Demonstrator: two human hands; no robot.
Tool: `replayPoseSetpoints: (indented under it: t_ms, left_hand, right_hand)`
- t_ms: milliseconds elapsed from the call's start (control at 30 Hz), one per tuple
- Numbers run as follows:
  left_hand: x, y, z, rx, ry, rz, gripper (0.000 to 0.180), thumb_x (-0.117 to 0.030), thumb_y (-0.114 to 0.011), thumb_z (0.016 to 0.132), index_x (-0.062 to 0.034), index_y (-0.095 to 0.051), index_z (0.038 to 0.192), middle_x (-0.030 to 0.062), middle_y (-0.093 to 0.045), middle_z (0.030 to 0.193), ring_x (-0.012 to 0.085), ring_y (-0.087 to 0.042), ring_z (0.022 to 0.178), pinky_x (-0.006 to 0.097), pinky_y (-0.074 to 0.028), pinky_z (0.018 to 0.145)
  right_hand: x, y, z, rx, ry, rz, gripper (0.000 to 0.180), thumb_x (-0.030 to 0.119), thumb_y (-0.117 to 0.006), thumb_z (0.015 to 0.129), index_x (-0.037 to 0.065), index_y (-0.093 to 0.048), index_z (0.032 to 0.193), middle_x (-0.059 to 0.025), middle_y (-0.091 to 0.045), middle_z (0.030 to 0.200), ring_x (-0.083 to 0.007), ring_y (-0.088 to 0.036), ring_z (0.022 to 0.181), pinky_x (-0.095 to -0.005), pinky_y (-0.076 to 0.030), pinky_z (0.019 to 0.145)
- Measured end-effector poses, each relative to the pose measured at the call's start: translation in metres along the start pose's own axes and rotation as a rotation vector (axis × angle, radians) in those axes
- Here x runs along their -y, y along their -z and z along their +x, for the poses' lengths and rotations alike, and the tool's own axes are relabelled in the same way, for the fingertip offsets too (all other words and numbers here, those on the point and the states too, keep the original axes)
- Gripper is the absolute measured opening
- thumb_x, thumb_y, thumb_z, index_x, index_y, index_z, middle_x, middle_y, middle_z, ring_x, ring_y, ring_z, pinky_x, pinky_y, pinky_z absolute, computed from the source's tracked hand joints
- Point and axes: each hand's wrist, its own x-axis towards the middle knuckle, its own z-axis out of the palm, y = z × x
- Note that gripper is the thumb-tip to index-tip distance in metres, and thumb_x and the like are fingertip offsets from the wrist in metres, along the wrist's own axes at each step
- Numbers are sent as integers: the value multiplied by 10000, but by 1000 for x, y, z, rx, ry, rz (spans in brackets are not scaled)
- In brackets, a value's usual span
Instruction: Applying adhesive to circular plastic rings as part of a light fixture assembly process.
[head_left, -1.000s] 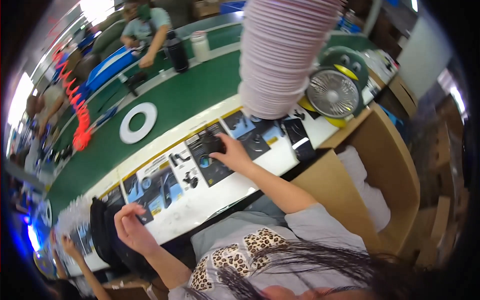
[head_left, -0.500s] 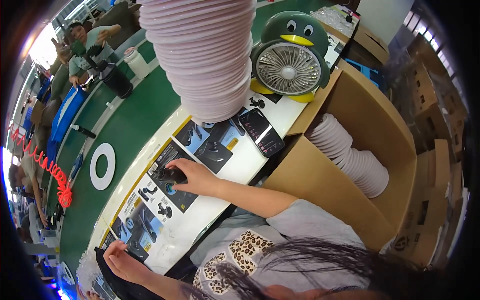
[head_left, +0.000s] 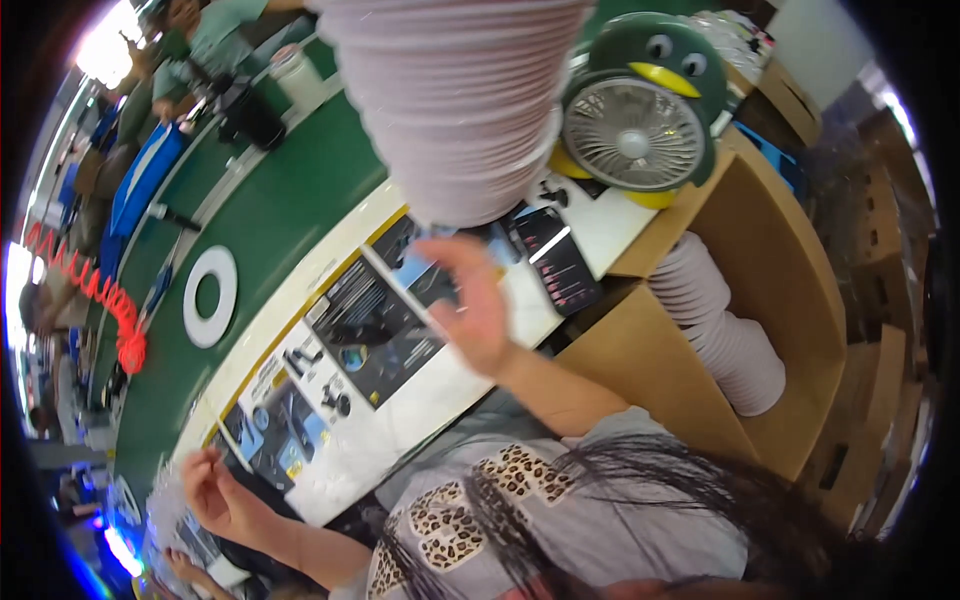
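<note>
My right hand hovers over the printed sheets, blurred by motion. Its fingers and thumb stand apart, and I see nothing in it. Under and beside it lies a dark printed sheet with product pictures, on the white strip of the bench. Just beyond rises a tall stack of pale pinkish-white rings. My left hand is raised near the left end of the sheets, next to crinkled clear plastic. Its fingers bend loosely, with a gap to the thumb and nothing visible between them.
A phone and a green penguin-shaped fan sit right of the stack. An open cardboard box holds more stacked rings. A white ring lies on the green surface, near a red coiled hose. People work across the bench.
My right hand has left the dark sheet and swung right toward the ring stack, its fingers spreading. My left hand has shifted slightly left and up. The whole view has turned a little.
</note>
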Motion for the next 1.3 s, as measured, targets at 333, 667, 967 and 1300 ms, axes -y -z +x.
replayPoseSetpoints:
  t_ms: [333,667,967,1300]
  left_hand:
    - [-90,3,30,1162,-193,-595,277,-199,-502,942,-2,-594,1114,163,-684,976,294,-664,899,384,-509,818]
    - [-102,55,18,843,-320,-488,317,-190,-458,957,-22,-535,1215,153,-631,1106,285,-597,1023,389,-443,915]
    - [-140,75,53,488,-935,-412,329,-197,-447,961,-50,-515,1246,126,-589,1171,260,-538,1093,395,-385,960]
    - [-252,137,73,-4,-1745,-436,345,-205,-434,965,-80,-493,1281,96,-542,1243,234,-472,1171,402,-321,1011]
  right_hand:
    - [117,-14,61,22,488,-284,826,412,-621,810,91,-227,1461,-305,-351,1386,-448,-336,1308,-580,-324,1036]
    - [131,-53,67,112,616,-174,799,412,-615,816,87,-247,1446,-303,-362,1376,-449,-346,1299,-582,-323,1038]
    - [231,-47,145,16,1192,-169,775,412,-610,821,83,-266,1432,-302,-372,1367,-451,-355,1292,-584,-322,1039]
    - [488,-7,137,-184,1975,-240,748,413,-604,827,79,-287,1417,-301,-383,1357,-452,-365,1283,-586,-320,1040]
